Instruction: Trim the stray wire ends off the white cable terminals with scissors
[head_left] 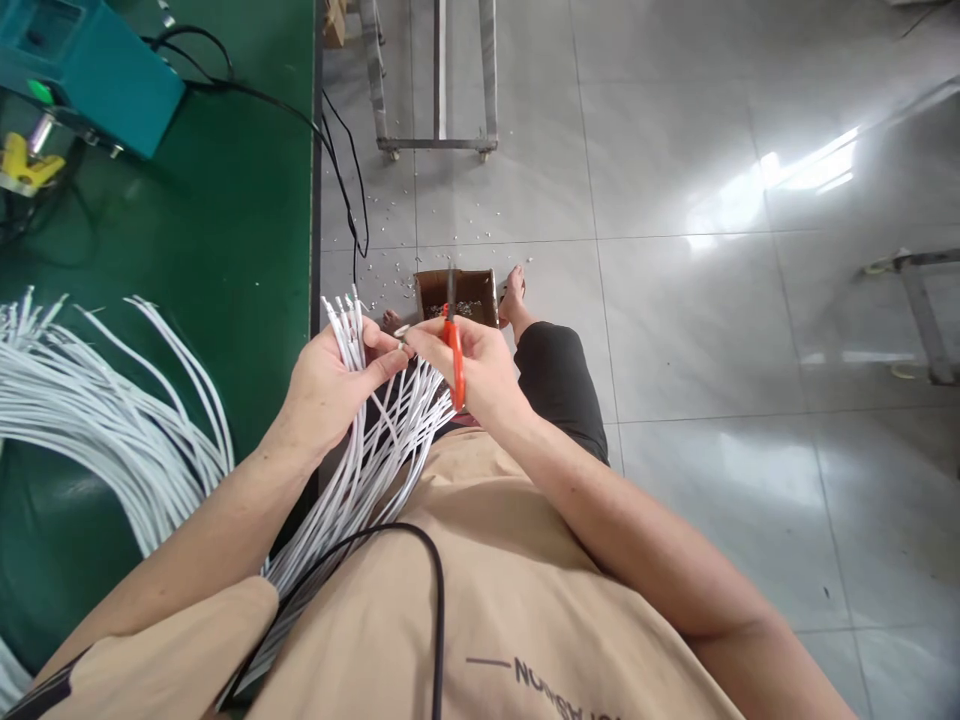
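A bundle of white cables (375,440) lies across the lap, some of their ends upright in my left hand (330,385), whose fingers are wrapped round them. The thumb and forefinger of that hand meet at one cable end beside the right fingertips. My right hand (480,370) pinches at this same end with thumb and forefinger, and also holds red-handled scissors (457,365), their dark blades pointing away from the body. Just beyond the hands, an open cardboard box (457,285) on the floor holds small scraps.
On the green table (247,200) at the left are a large coil of white cables (112,430), a teal machine (90,75) and a yellow clamp-like part (28,165). Black cords hang over its edge. A metal frame on casters (439,140) stands ahead; scraps dot the floor.
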